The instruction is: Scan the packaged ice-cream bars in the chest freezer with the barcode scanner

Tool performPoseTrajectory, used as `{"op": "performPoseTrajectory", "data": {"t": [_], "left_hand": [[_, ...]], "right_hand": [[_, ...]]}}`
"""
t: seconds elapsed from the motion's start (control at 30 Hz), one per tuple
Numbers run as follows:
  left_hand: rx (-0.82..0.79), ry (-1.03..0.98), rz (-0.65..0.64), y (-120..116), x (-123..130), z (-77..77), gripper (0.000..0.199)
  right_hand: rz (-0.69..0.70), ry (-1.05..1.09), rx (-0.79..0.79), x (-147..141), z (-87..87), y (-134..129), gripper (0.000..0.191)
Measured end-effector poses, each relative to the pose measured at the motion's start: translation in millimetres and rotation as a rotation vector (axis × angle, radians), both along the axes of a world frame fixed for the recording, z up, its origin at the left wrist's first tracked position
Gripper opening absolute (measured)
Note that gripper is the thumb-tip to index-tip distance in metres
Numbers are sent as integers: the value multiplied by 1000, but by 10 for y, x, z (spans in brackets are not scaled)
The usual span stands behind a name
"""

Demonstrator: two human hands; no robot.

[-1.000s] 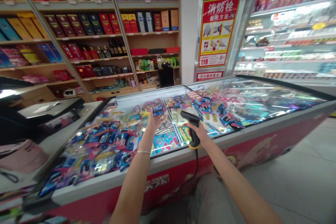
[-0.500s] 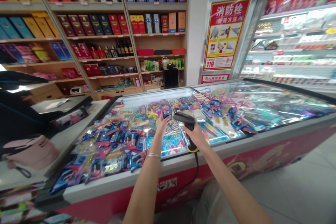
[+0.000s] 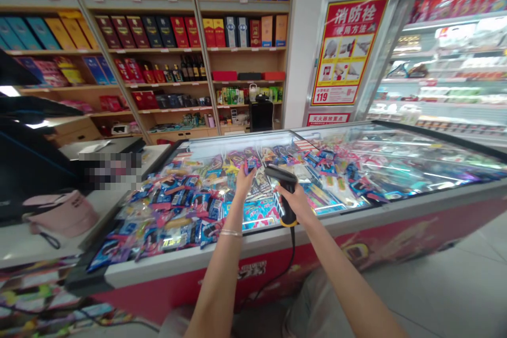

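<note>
My left hand [image 3: 243, 182] reaches over the open chest freezer [image 3: 253, 245] and pinches a small blue packet [image 3: 250, 166] upright between its fingers. My right hand [image 3: 297, 203] grips a black handheld barcode scanner [image 3: 285, 195] with a yellow band near its base. The scanner's head points left, close to the packet but apart from it. A black cable [image 3: 283, 274] hangs from the scanner's end over the freezer's front. Beneath both hands lies a heap of colourful packets [image 3: 178, 216]. A thin metal bracelet [image 3: 231, 233] circles my left wrist.
A counter [image 3: 35, 243] with a pink cap [image 3: 61, 214] stands left of the freezer. Wooden shelves [image 3: 150, 53] of boxed liquor rise behind it. A red fire-hydrant poster [image 3: 348, 50] and a chilled display case [image 3: 447, 68] stand at the right.
The packet and scanner head have come closer together. The whole scene has shifted right in view as my head turned left. Both hands hold the same things.
</note>
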State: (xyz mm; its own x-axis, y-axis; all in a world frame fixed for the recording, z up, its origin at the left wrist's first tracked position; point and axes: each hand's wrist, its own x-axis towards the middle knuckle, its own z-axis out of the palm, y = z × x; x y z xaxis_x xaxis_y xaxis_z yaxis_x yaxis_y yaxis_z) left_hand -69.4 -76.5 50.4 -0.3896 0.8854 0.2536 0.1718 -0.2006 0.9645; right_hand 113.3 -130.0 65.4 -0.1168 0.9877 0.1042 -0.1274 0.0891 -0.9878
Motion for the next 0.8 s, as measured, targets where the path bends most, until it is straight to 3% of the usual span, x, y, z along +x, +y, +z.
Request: {"op": "performPoseTrajectory", "data": {"t": [0.13, 0.23, 0.3, 0.37, 0.43, 0.6, 0.7, 0.8], "left_hand": [[67, 576, 283, -544, -341, 497, 46], [4, 860, 579, -992, -724, 781, 49], [-21, 951, 812, -1218, -988, 849, 50], [-65, 974, 962, -1364, -1212, 804, 49], [-142, 1012, 966, -1439, -1367, 673, 55], [-277, 1166, 815, -1466, -1503, 293, 61], [-331, 1231, 747, -1397, -1539, 211, 60], [-392, 1271, 660, -1246, -1597, 230, 61]], "right_hand": [[79, 79, -73, -14, 81, -8, 32], [155, 136, -107, -90, 146, -49, 31], [192, 149, -119, -176, 157, -80, 30], [217, 176, -128, -286, 132, -105, 29], [246, 211, -151, -410, 80, -119, 30], [294, 262, -257, -676, -86, -136, 28], [305, 269, -305, -752, -175, -135, 24], [304, 281, -327, -768, -252, -122, 21]]}}
